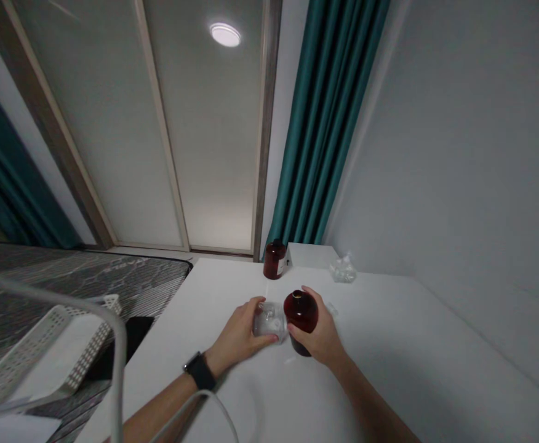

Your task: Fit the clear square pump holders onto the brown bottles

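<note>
My right hand (pixel 318 335) is wrapped round a dark amber bottle (pixel 301 312), which stands upright with its narrow mouth uncapped. Just left of it, my left hand (pixel 246 326) grips a small clear container (pixel 268 323) between thumb and fingers. Whether that container is glass or plastic I cannot tell, and its contents are unclear. Bottle and container are side by side, low over or on the white table (pixel 232 394). Something small and clear (pixel 331 309) lies partly hidden behind my right hand.
A second amber bottle (pixel 274 259) with a dark cap and white label stands at the table's far edge. Beside it are a white box (pixel 312 255) and a crumpled clear bag (pixel 343 269). White perforated basket (pixel 24 369) is at left; a pale cable (pixel 119 369) crosses the foreground.
</note>
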### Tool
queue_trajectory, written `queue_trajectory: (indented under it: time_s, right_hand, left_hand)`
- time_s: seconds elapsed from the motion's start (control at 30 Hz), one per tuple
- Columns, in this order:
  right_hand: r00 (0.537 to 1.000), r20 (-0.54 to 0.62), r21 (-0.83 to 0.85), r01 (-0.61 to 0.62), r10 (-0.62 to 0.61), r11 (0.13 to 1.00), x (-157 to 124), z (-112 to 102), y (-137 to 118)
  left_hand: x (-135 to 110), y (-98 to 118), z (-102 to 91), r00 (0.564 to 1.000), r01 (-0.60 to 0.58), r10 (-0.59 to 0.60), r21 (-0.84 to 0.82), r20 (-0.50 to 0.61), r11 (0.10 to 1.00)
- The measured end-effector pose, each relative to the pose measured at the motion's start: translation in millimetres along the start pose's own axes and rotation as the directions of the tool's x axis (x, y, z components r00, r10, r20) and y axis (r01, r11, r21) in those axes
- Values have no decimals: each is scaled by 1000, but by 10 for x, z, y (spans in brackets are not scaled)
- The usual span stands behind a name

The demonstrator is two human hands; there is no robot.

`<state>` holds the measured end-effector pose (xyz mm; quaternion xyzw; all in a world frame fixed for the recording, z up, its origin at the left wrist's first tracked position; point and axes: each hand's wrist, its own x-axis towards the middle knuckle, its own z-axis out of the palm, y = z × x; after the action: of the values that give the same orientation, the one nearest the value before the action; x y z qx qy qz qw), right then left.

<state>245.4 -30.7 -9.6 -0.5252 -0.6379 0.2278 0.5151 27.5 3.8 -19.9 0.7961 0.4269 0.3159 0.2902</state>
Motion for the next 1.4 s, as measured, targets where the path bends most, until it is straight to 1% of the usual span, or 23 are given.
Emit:
queue_trajectory:
  time_s: [0.13, 0.27, 0.33, 0.5, 0.67, 0.87, 1.07, 1.27, 1.4]
  right_hand:
    - [999, 47, -79, 25, -21, 997, -5, -28, -7]
    - [995, 93, -142, 48, -35, 989, -3, -58, 20]
    - [993, 110, -177, 61, -42, 982, -5, -72, 28]
    - [986, 127, -241, 134, -105, 961, -18, -95, 6]
    - [987, 109, -242, 145, -121, 960, -26, -80, -11]
    - [991, 67, -184, 124, -114, 975, -45, -13, 25]
    - [985, 18, -175, 174, -174, 969, -20, 15, -1]
    - [986, 49, -203, 168, -162, 965, -5, -12, -62]
    - [993, 19, -211, 120, -119, 970, -18, -20, -61]
  left_hand:
    - [-13, -15, -23, 999, -25, 24, -36, -47, 999]
    - [-2, -34, -101, 992, -66, 57, -78, -115, 995]
    - [6, -44, -146, 989, -88, 77, -86, -126, 992]
    - [14, -105, -172, 993, -107, 100, -99, -68, 989]
    - [2, -157, -118, 991, -130, 129, -14, -19, 991]
    - [-1, -119, -140, 992, -122, 123, 54, -14, 991]
    - [3, -124, -153, 992, -124, 125, 85, -5, 989]
    - [11, -148, -151, 991, -132, 134, 82, -21, 988]
    - [14, -141, -164, 995, -98, 101, 92, -24, 991]
